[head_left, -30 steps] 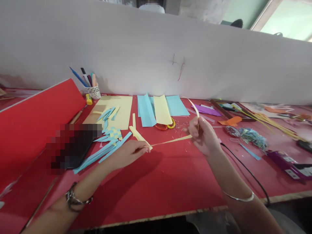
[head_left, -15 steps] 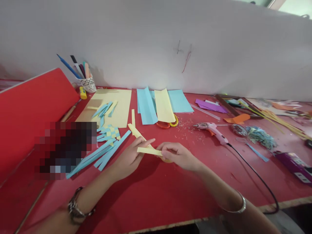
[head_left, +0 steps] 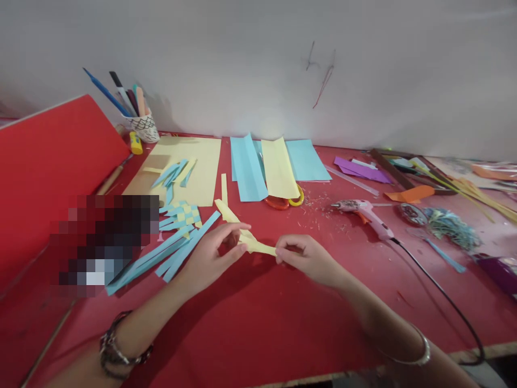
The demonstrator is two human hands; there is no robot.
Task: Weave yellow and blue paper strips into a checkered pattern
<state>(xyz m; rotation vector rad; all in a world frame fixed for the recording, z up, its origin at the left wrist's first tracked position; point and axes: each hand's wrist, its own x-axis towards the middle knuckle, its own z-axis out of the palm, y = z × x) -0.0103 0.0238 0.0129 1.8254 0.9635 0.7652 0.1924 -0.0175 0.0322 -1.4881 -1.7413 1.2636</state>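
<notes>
A pale yellow paper strip point(head_left: 260, 248) is stretched between my two hands above the red table. My left hand point(head_left: 214, 253) pinches its left end between thumb and fingers. The other end is gripped in the closed fingertips of my right hand point(head_left: 309, 258). Behind my left fingers, more yellow paper strips point(head_left: 226, 211) slant up and away; I cannot tell whether they join the held one. Left of my left hand lie loose blue paper strips point(head_left: 161, 258) and a small blue-and-yellow woven paper piece point(head_left: 186, 214).
Folded blue point(head_left: 247, 170) and yellow paper point(head_left: 278, 170) partly cover scissors point(head_left: 297, 196) at the back. A pink glue gun point(head_left: 365, 215) with a black cord lies right. A pen cup point(head_left: 144, 128) stands back left, beside a red board point(head_left: 52, 161).
My left hand has closed onto the left end of the yellow strip, which was free before. The strip is now held at both ends. The view has shifted slightly.
</notes>
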